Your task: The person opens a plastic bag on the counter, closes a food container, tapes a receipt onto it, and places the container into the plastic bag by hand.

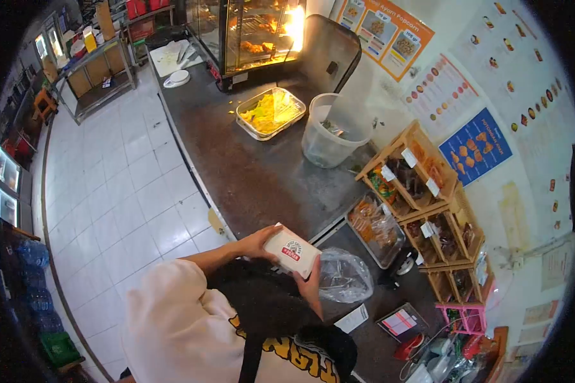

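Note:
A small white cardboard food box with red and dark print on its lid is held between both hands, over the dark counter's near edge. My left hand grips its left side, fingers closed around the edge. My right hand holds the opposite lower corner. Just right of the box lies a clear plastic bag, near my right hand. Whether the box contains anything cannot be seen.
The dark counter carries a foil-like tray of yellow-green food, a clear plastic bucket and a lit glass display warmer. Wooden compartment racks and a metal tray stand right. Tiled floor lies left.

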A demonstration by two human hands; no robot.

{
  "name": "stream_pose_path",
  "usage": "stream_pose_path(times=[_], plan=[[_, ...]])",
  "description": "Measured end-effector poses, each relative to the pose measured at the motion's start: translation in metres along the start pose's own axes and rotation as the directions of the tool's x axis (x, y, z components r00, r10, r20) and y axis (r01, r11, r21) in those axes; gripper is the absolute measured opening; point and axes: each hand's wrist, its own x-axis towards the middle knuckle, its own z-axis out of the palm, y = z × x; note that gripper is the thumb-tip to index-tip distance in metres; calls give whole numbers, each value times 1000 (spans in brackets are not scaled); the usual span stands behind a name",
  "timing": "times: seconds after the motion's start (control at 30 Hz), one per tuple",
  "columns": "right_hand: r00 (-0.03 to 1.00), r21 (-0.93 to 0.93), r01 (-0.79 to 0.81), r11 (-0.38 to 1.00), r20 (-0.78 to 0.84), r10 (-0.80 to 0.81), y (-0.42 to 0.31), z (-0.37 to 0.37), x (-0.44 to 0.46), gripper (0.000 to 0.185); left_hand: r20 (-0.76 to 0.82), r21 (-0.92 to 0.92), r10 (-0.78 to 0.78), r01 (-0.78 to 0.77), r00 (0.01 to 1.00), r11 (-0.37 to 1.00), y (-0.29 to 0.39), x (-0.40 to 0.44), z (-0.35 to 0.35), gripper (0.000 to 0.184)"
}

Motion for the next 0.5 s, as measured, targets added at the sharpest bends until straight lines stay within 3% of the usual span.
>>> stream_pose_path(times=[0.13, 0.2, 0.23, 0.33, 0.4, 0.5], plan=[[998, -109, 67, 992, -5, -68, 0, -4, 8, 88, -74, 48, -17, 21, 997, 999, 13, -5, -4, 106], [996, -75, 72, 995, -49, -76, -19, -6, 9, 82, -146, -86, -83, 70, 986, 994, 8, -1, 2, 101], [996, -81, 35, 996, -75, -41, -21, -6, 9, 81, -186, -89, -188, 174, 964, 981, 34, -4, -2, 96], [994, -116, 25, 993, -105, -37, -19, -3, 13, 73, -252, -146, -272, 241, 929, 959, 44, -1, 1, 94], [993, 214, -59, 975, -89, 80, -24, 0, 16, 71, -260, -165, -287, 251, 922, 954, 52, -2, -1, 94], [985, 253, -152, 955, -37, 166, -46, -5, 15, 72, -248, -180, -297, 258, 922, 949, 56, -3, -3, 94]])
